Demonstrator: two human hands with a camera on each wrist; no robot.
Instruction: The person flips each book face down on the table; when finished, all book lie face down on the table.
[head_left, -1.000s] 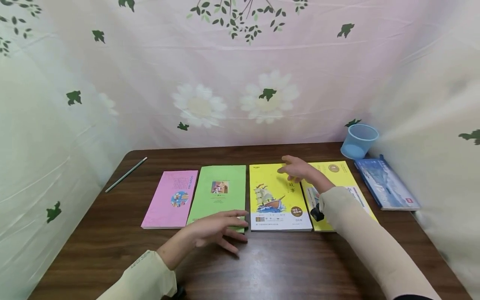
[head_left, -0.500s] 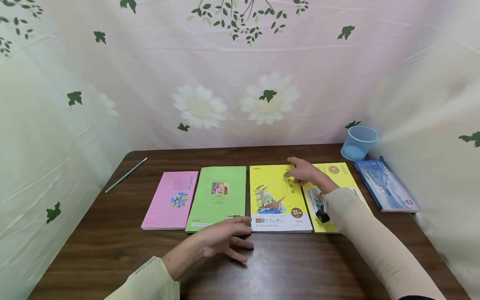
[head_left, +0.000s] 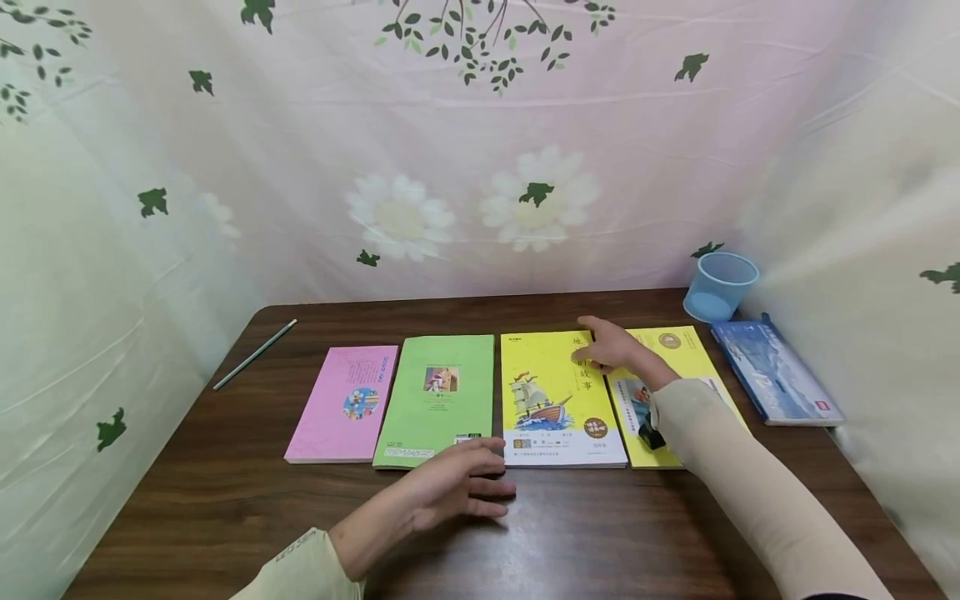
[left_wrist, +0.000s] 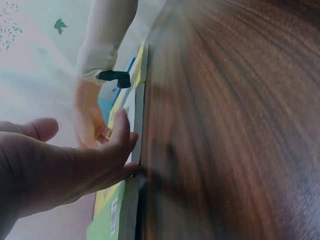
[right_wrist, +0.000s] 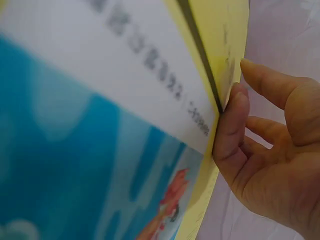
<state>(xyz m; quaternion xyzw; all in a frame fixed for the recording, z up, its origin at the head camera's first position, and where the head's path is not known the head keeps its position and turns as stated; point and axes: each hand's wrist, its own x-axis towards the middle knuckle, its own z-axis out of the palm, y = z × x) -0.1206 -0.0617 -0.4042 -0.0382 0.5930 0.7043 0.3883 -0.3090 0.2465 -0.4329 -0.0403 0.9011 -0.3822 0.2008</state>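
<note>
Two yellow books lie side by side: one with a sailing ship on its cover [head_left: 543,375], and another to its right [head_left: 678,358], partly hidden by the right forearm. My right hand [head_left: 615,350] is over the ship book's upper right part, beside the gap between the two. Up close, its fingers [right_wrist: 234,120] are loosely bent right at that gap and grip nothing. My left hand [head_left: 457,487] is at the near edge, where the green book [head_left: 420,417] meets the ship book. Its fingers are spread and relaxed, with fingertips close to the ship book's front edge [left_wrist: 140,105].
A pink book [head_left: 322,425] lies left of the green one. Farther left is a pencil [head_left: 255,356]. At the back right, a blue cup [head_left: 720,287] stands behind a blue book [head_left: 780,375]. Patterned curtains [head_left: 465,200] enclose the dark wooden table [head_left: 225,500].
The left hand has shifted right and toward the person, uncovering the green book's lower edge. The right hand has moved slightly right and nearer, showing more of the ship book's title. The books stay in place.
</note>
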